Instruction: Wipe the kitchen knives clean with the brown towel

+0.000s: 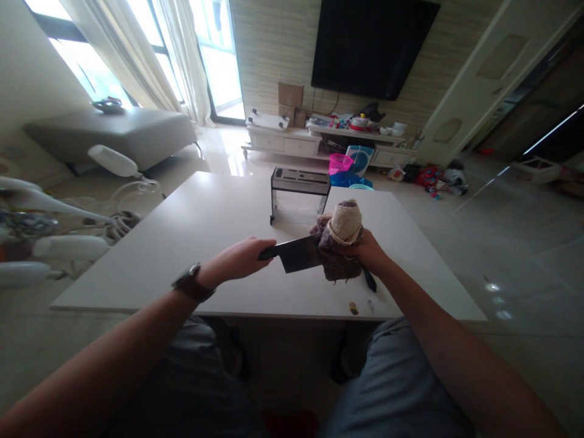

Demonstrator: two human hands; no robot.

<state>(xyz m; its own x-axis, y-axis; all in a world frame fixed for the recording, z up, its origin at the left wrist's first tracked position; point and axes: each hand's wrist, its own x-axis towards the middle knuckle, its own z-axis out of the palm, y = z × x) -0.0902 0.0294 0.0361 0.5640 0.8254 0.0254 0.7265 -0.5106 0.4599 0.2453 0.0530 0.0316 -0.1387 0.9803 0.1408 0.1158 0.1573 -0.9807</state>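
My left hand [239, 258] grips the dark handle of a cleaver [298, 254], whose wide blade points right above the white table [201, 231]. A brown and beige cloth [340, 240] is bunched in my right hand [371, 252] and wraps over the far end of the blade. A watch [191, 283] sits on my left wrist. Under my right hand a black handle-like object [369, 280] lies on the table.
A black knife rack [298, 188] stands at the table's far side. Two small scraps [360, 307] lie near the front edge. A grey sofa [114, 131] is at left, a TV stand [319, 140] with clutter and a pink basket [340, 163] beyond.
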